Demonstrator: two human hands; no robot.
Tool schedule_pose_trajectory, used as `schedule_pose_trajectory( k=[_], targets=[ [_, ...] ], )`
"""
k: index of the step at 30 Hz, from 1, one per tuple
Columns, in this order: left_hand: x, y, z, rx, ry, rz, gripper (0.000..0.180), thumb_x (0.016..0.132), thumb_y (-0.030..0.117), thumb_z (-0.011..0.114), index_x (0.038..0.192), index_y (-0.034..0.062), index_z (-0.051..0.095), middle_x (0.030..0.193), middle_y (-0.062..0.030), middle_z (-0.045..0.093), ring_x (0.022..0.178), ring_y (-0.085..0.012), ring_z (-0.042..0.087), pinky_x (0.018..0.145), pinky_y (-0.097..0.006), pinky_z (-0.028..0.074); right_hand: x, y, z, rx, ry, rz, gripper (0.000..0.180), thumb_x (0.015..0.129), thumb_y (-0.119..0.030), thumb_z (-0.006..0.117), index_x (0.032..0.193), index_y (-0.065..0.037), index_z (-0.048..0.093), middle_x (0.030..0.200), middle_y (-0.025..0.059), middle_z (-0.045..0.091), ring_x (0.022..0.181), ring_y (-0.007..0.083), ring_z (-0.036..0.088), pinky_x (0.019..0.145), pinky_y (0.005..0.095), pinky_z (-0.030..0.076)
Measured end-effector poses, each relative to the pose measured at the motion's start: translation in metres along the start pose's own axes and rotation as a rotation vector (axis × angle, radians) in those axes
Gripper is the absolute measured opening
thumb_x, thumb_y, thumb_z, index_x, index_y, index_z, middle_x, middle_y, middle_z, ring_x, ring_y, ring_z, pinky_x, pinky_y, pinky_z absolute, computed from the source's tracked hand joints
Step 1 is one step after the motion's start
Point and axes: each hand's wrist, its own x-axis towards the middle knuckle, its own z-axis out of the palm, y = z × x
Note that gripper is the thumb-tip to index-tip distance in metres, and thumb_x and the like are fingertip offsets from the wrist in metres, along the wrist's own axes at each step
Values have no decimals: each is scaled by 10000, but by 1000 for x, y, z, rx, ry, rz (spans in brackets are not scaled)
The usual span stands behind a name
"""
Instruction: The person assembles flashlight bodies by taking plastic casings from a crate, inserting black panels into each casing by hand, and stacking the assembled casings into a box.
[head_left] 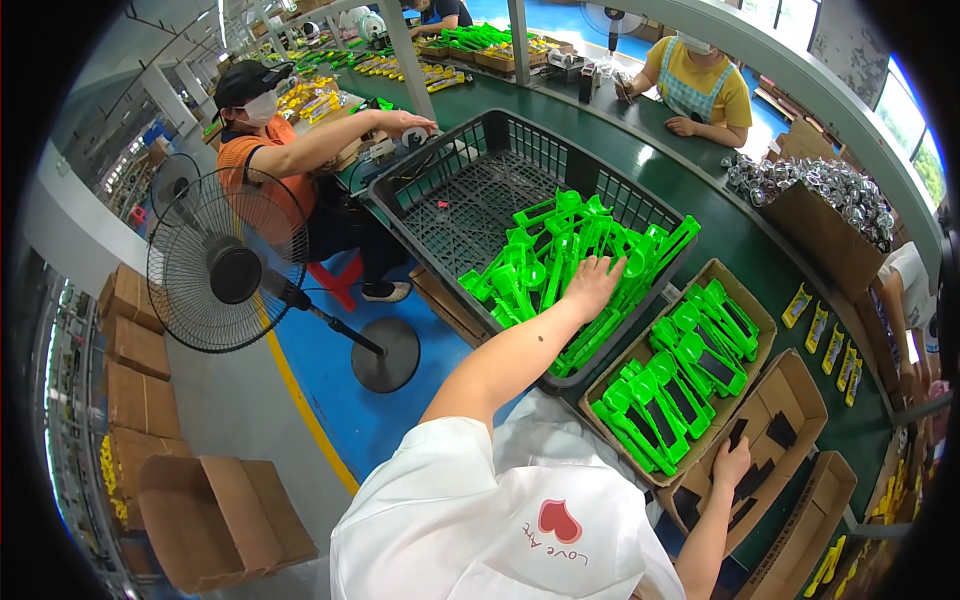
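My left hand reaches into a large black plastic crate, its fingers bent onto a green plastic part in the heap of green plastic parts. Which part they grip is partly hidden. On the right, my right hand pinches a flat black strip above a shallow cardboard box with more black strips in it. Between my two hands stands a cardboard tray full of green parts with black strips on them.
Another empty-looking cardboard box sits at the right. A standing fan and an orange-shirted person are at left. Across the green bench sits a person in a checked apron, near a pile of shiny metal parts.
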Motion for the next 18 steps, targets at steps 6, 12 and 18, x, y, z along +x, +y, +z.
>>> schedule_pose_trajectory(
  k=[6, 12, 18],
  targets=[
    [1, 3, -5, -168, -37, 87, 406, 636, 160, 674, 976, 29, 495, 988, -129, 507, 965, -298, 470, 824, -385, 402, -4, 8, 6, -15, 33, 17, 280, 760, -193, 553, 926, 24, 490, 782, 231, 551, 776, 398, 516, 666, 454, 407],
    [9, -10, 0, -402, 94, 84, 171, 701, 179, 600, 810, 58, 549, 825, -129, 550, 788, -299, 541, 691, -380, 454, 0, 7, 5, 69, 164, -68, 223, 807, -194, 528, 897, 10, 531, 717, 233, 543, 686, 395, 522, 591, 449, 400],
    [13, 12, -40, -433, 331, 321, 156, 678, 107, 607, 786, 48, 512, 1169, -131, 450, 1048, -330, 433, 865, -389, 384, 3, -20, -20, 504, 329, -61, 151, 900, -186, 417, 938, -42, 447, 694, 109, 587, 489, 219, 548, 435, 323, 400]
  ],
)
